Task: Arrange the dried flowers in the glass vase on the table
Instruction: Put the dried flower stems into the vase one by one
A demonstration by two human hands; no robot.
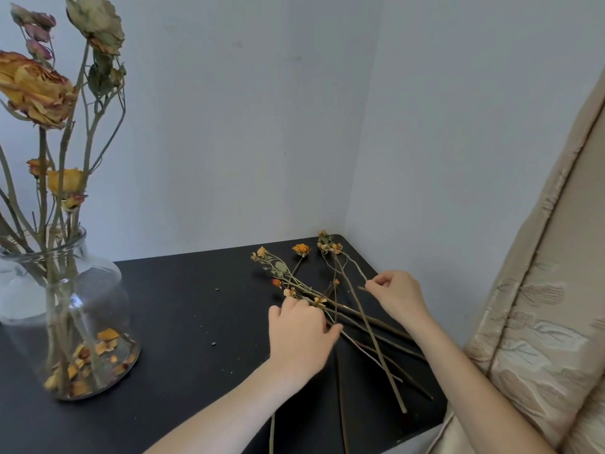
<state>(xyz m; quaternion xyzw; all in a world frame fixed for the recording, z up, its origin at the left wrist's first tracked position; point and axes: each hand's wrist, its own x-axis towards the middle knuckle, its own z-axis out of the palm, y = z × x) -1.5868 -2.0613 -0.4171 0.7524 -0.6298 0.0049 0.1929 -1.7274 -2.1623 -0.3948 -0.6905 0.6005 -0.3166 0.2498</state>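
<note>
Currently at the picking step, by the look of it: tall dried flowers (36,90) already upright in the glass vase (65,309) at nine o'clock, more waiting in a loose heap of stems (281,267) at three o'clock. Lying crossed on the table (196,306), well apart from the vase, heads toward twelve o'clock.

Left hand (299,332) palm down over the crossing of the heap, fingers bent onto the stems, thumb stretched toward three o'clock. Cannot tell whether gripping one stem or merely pinning the lot. Right hand (397,294), at two o'clock from the left, curled and pinching a thin pale stem (355,263) between thumb and fingertips.

Next, most likely: drawing that single stem clear of the tangle. Calls for a light pinch and a slow pull, given brittle heads and crossed twigs, with the heap held down. Then a carry across to nine o'clock and a cut-end-first drop through the vase's neck, between the stems standing there.

Around all this: pale bare walls (245,126) meeting in a corner at twelve o'clock. Beige patterned cloth (540,322) hanging at four o'clock, just beside the table edge. Matt black tabletop with a rounded far corner. Fallen petals (106,335) at the bottom of the vase. Tiny crumbs (213,343) between vase and heap.
</note>
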